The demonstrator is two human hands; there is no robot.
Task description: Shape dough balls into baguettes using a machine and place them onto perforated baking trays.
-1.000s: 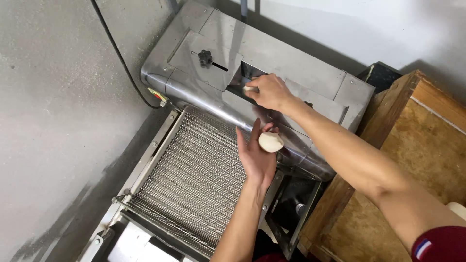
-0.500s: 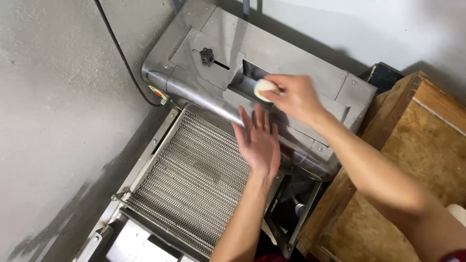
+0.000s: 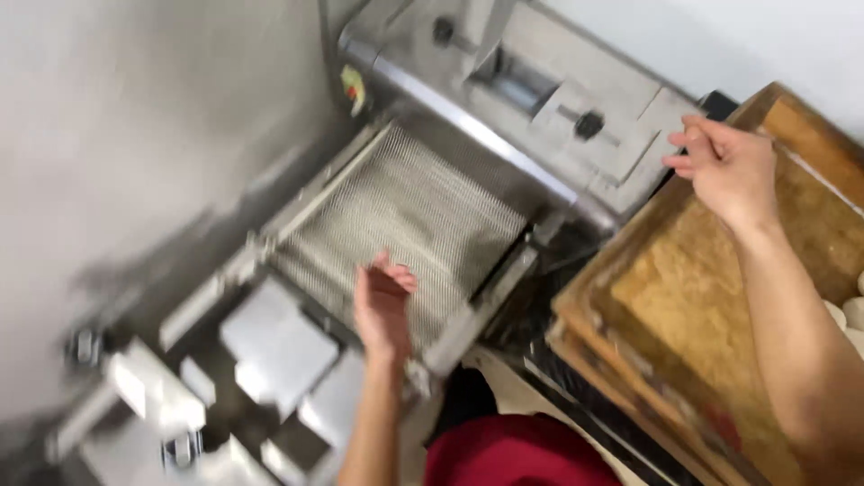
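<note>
1. Red garment (image 3: 522, 454) at the bottom edge, nearest the camera; it belongs to the person at work.
2. Left hand (image 3: 382, 306): fingers loosely curled and released, holding nothing. It hovers over the near end of the wire-mesh conveyor (image 3: 405, 216), lower on the belt than half a second ago.
3. Wooden tray (image 3: 702, 306) to the right, top of a stack, its board bare in the middle. Pale dough pieces (image 3: 846, 310) lie at its far right edge, partly cut off by the frame.
4. Right hand (image 3: 729, 166): fingers half bent, empty as far as can be seen. It sits over the far corner of the tray, just beside the machine.
5. Steel dough machine (image 3: 540, 99) beyond, with a slot (image 3: 517, 85) in its top housing.
6. Change noted: half a second ago the right hand held a round dough ball at that slot. The ball is now out of the hand and not visible anywhere; judged to have gone into the machine. Nothing yet shows on the mesh. The view has also swung right and is motion-blurred.
</note>
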